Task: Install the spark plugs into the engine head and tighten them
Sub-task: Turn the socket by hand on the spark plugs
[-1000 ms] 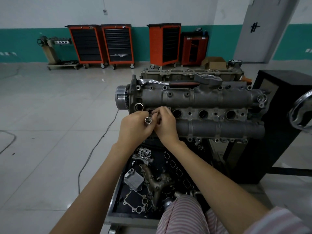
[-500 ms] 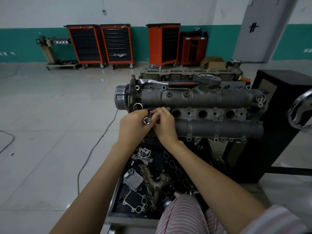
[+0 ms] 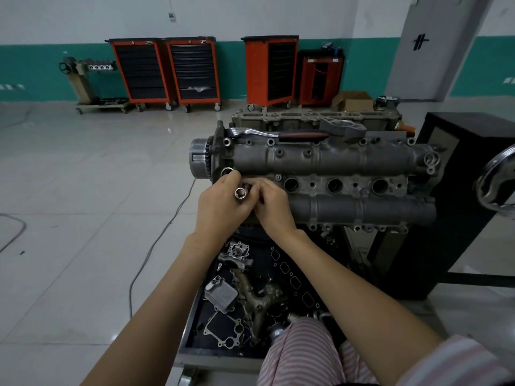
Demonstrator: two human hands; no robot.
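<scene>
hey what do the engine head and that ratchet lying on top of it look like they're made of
Engine head: probably cast aluminium; dull, grainy grey, unpainted. Ratchet: bright polished steel, likely chromed, judging by the glints on its head; its handle looks like black rubber or plastic with a red stripe.

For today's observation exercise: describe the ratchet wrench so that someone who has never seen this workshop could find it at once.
Start at the grey engine head on the stand in the middle of the room. Look along its far top edge, beyond the row of round plug holes. There lies the ratchet wrench, the only long tool there, with a chrome head and shaft and a black and red handle.
</scene>
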